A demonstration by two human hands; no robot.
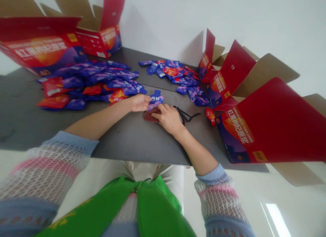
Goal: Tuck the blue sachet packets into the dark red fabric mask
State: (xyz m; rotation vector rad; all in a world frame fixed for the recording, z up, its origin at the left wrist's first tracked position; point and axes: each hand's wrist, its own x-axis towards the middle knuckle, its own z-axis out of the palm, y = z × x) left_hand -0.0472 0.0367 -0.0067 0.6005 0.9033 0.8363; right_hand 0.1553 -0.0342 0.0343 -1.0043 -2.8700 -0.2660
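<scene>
Blue sachet (156, 101) stands tilted between the hands, above the table. Right hand (166, 118) closed on its lower end, over a dark red pouch (150, 116). Left hand (139, 102) touches its left edge; grip unclear. Black cord (184, 114) just beside right hand. Sachet piles (89, 82) and red cartons (270, 124) lie beyond, on grey table (132, 141).

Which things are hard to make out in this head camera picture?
Head view:
- dark red piece: mostly hidden by the right hand
- blue sachet: lower end hidden by the same hand
- red carton: cut off by the right edge
- piled sachets: small print too small
</scene>
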